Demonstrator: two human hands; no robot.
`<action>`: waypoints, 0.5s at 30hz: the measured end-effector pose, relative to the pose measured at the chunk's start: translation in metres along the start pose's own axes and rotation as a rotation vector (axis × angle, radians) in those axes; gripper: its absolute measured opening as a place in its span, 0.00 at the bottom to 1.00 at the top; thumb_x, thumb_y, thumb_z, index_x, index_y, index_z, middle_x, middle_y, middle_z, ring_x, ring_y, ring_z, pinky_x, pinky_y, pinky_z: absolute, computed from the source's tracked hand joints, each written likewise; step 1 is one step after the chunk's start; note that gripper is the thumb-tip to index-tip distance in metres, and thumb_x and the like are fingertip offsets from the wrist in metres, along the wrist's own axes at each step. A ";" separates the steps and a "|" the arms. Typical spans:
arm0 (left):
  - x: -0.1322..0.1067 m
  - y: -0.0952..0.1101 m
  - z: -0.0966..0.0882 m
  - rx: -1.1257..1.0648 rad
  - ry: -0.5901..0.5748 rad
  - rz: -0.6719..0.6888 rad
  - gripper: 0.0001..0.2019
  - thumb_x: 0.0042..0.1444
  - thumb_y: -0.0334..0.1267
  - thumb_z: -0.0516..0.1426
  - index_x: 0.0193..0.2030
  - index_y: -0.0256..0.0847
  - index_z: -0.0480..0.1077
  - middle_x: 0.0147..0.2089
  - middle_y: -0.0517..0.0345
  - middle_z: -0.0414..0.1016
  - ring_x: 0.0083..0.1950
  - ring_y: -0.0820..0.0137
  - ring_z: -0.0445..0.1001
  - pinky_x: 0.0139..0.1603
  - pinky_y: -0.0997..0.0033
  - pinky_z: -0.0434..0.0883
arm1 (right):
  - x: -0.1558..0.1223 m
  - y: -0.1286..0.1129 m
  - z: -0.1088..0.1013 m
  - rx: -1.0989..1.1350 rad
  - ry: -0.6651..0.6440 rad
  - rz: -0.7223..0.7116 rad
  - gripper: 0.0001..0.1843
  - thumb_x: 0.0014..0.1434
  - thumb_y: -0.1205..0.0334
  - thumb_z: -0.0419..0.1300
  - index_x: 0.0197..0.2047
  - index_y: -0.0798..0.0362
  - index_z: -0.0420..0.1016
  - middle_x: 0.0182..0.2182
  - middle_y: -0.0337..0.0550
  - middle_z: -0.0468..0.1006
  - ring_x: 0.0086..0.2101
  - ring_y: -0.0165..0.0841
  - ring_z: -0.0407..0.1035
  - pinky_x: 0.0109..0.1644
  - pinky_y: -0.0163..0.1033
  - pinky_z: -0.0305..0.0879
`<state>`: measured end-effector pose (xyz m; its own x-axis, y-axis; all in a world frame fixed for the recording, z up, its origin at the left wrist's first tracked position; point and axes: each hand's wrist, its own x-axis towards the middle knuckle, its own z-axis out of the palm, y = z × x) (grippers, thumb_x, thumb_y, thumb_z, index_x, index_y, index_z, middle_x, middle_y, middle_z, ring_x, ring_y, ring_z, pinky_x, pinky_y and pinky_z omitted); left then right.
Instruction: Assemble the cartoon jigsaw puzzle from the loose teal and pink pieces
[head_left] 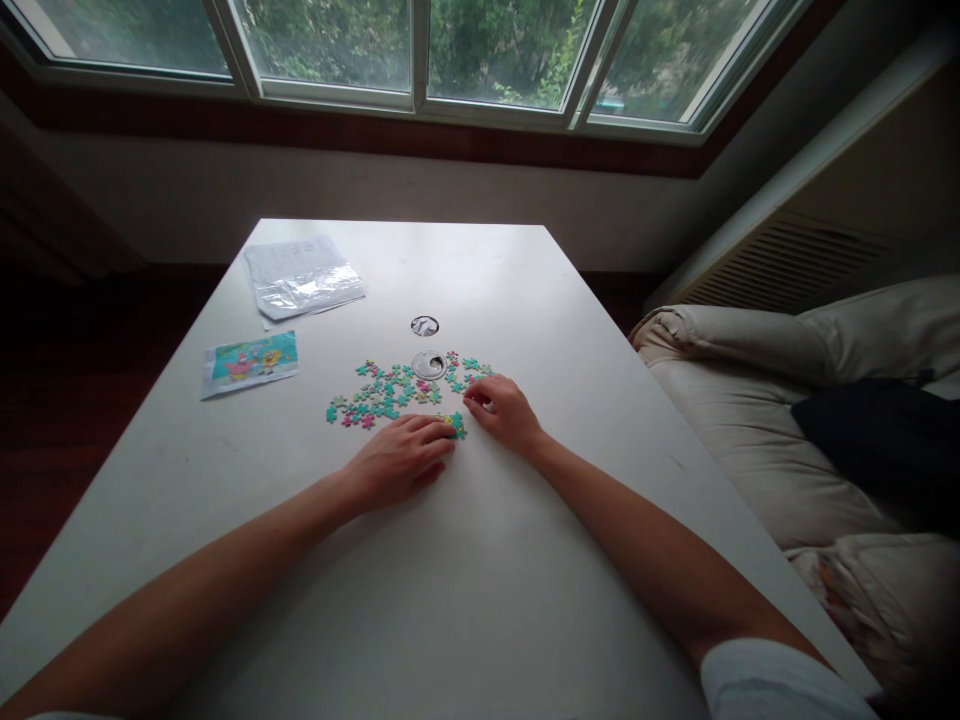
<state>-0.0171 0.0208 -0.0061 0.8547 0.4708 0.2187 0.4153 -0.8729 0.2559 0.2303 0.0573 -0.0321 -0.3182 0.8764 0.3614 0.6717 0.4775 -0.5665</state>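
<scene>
only a small part looks done: a little cluster of teal and yellow puzzle pieces [458, 427] lies on the near side of the spread, under the fingertips of the left hand [397, 458], and seems to be fitted together, though the fingers hide part of it. most remains, judging by the loose teal, green and pink cardboard puzzle pieces [384, 393] scattered face up beyond that hand, with more near the right hand [508, 412]. the left fingers lie extended side by side, the thumb apart from them; the right thumb and forefinger curl towards each other, and i cannot tell whether they pinch a piece.

the bench [480, 590] is smooth, white and glossy. a silvery round disc [429, 366] sits among the pieces, a round opening [424, 326] beyond it. to the left lie a teal cartoon picture sheet [253, 363] and white papers in clear plastic [301, 275]. a sliding window [487, 50] shows trees; a cream leather sofa [712, 420] stands at the right.
</scene>
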 end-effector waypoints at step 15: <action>0.000 0.001 0.000 -0.016 -0.011 0.040 0.11 0.68 0.36 0.52 0.53 0.43 0.72 0.63 0.52 0.73 0.64 0.60 0.69 0.65 0.55 0.67 | 0.001 0.005 -0.004 0.024 0.122 0.115 0.04 0.64 0.63 0.59 0.38 0.50 0.76 0.31 0.41 0.77 0.36 0.36 0.69 0.44 0.43 0.65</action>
<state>-0.0171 0.0201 -0.0059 0.8740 0.4337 0.2189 0.3756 -0.8890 0.2619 0.2362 0.0600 -0.0316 -0.1551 0.9121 0.3796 0.6825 0.3768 -0.6263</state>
